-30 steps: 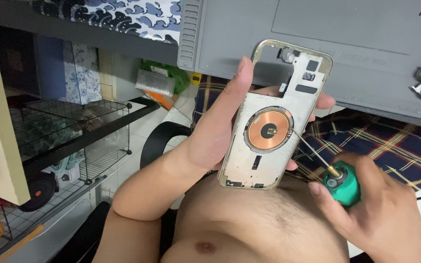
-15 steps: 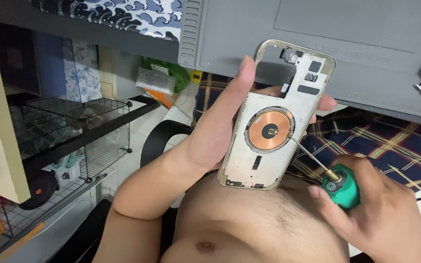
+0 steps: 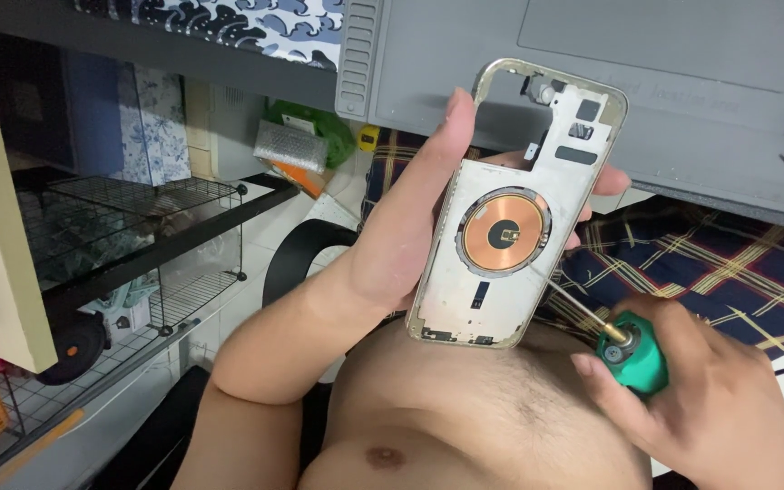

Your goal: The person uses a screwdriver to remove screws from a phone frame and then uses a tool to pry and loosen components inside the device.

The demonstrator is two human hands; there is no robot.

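— Head view first. Left hand?
— Wrapped round the frame: thumb up its left edge, fingertips peeping past the right. Held upright before the chest, below the grey mat, inner side and copper coil facing the camera.
— Right hand?
— Closed on the screwdriver, fingers curled about its green handle, low right over the plaid cloth. Shaft slanting up-left, tip at the frame's right edge below the coil; actual contact hard to tell.
— Step in hand?
— Probably working a screw at that edge.
— Needed next?
— Firm hold on the frame, tip seated square, gentle twisting, no slipping toward the coil.
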